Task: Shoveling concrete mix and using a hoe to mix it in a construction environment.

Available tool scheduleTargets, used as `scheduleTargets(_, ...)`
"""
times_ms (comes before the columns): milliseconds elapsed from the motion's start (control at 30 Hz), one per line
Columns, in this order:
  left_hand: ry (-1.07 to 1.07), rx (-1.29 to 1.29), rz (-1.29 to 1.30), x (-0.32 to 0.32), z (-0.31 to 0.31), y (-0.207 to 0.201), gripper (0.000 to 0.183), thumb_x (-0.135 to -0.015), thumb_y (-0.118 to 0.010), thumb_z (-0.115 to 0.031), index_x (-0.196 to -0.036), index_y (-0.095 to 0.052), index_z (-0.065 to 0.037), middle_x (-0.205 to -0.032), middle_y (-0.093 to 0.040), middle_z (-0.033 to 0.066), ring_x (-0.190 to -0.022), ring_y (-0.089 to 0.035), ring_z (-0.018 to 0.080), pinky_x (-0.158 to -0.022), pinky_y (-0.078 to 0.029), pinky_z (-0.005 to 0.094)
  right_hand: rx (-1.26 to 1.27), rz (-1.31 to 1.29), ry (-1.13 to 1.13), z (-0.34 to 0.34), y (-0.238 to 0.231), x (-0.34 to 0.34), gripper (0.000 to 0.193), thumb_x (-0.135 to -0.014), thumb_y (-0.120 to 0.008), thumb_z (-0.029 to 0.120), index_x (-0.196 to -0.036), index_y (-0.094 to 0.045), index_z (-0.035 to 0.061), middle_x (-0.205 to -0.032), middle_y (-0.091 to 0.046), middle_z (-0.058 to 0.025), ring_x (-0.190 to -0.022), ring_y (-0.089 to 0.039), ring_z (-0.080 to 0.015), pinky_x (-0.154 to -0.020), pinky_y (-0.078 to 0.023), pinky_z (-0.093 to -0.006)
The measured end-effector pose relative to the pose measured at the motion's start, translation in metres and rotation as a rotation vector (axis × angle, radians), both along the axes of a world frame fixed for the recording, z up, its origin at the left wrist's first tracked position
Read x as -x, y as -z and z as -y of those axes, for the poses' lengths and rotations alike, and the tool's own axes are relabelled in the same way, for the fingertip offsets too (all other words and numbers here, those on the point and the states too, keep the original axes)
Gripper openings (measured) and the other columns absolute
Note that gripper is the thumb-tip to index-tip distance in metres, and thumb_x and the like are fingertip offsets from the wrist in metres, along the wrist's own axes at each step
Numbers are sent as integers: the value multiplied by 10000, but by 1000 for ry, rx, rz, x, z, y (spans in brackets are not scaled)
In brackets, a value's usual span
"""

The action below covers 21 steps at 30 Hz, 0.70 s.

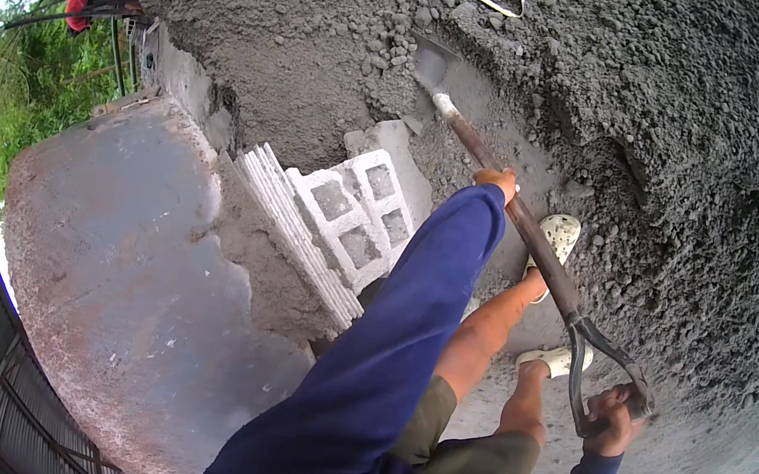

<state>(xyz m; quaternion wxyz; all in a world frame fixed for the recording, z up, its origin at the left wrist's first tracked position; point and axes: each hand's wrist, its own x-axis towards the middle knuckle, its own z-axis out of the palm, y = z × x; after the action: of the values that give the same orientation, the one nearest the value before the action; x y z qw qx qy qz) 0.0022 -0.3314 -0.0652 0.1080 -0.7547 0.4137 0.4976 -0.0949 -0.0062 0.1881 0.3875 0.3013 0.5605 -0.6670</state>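
Note:
A long shovel (545, 251) slants across the middle of the view. My left hand (499, 183) is wrapped around its brown shaft, below the pale metal socket. At the other end, my right hand (611, 418) is closed on the cross grip of the dark D-shaped handle. The grey shovel blade (433, 64) rests low against the coarse grey sand and gravel (337, 16), on a scraped strip of ground. Whether the blade carries any material is hard to make out. Both my arms are in dark blue sleeves.
Left of my legs stand hollow concrete blocks (391, 181) beside a ribbed pale stack (299, 231). A large rusty metal sheet (133, 254) lies farther left. The gravel heap (696, 171) rises on the right. My feet wear pale clogs (557, 236). A yellowish strip (499, 6) lies on the gravel.

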Motion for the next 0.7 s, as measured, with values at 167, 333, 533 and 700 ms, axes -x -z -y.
scheduleTargets(167,157,65,167,2,-27,-79,504,-775,-569,-202,-1032,-270,113,-929,-570,250,-851,-602,292,-796,-456,315,105,117,147,-54,-16,-25,215,-643,-550,112,-775,-382,82,-576,-378,-11,-386,-346,-128,-417,-329,-255)
scheduleTargets(333,163,456,24,-67,55,-201,411,-794,-553,-157,-1010,-335,116,-922,-545,234,-773,-593,264,-698,-473,323,398,83,88,-41,-63,-52,144,-637,-502,87,-682,-369,55,-526,-349,-41,-387,-343,-154,-395,-337,-283)
scheduleTargets(533,-19,857,-483,-22,35,-507,219,-830,-514,-102,-909,-411,75,-794,-500,114,-650,-542,179,-642,-486,311,784,-97,-59,-20,-140,-35,151,-625,-517,69,-711,-395,41,-509,-390,-53,-397,-383,-165,-443,-335,-321)
scheduleTargets(700,-78,1071,-740,-77,-8,-682,118,-815,-522,-125,-872,-475,-33,-755,-494,27,-680,-515,136,-601,-451,289,913,-361,-245,-29,-261,-39,260,-579,-595,22,-743,-396,60,-527,-475,-58,-431,-499,-188,-536,-428,-338)
